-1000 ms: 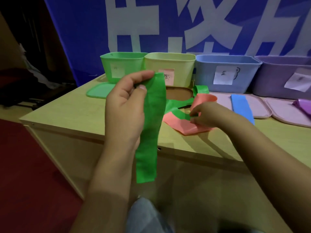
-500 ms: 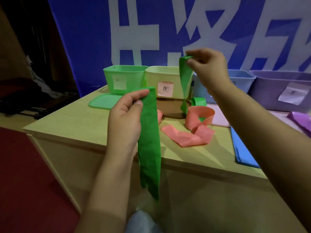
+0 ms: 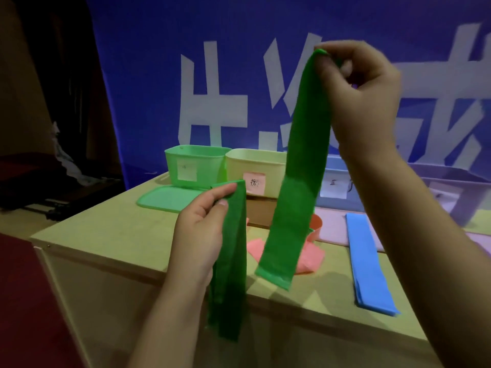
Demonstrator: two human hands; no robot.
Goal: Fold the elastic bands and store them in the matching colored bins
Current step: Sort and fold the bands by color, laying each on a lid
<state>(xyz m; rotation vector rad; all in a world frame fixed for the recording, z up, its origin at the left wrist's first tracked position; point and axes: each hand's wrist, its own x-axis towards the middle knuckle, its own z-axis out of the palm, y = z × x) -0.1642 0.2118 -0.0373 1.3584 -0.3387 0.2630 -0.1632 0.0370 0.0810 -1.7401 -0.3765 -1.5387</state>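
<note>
Your left hand (image 3: 202,229) pinches one green elastic band (image 3: 230,261) at its top edge; the band hangs down in front of the desk (image 3: 106,235). Your right hand (image 3: 356,96) pinches a second green strip (image 3: 297,181) raised high, its free end hanging just above the pink band (image 3: 310,257) on the desk. Whether the two strips are one band cannot be told. The step in hand is folding. Next, bring the two pinched ends together, align the edges, fold down, then carry the bundle to the green bin (image 3: 196,166) at the far left of the row.
</note>
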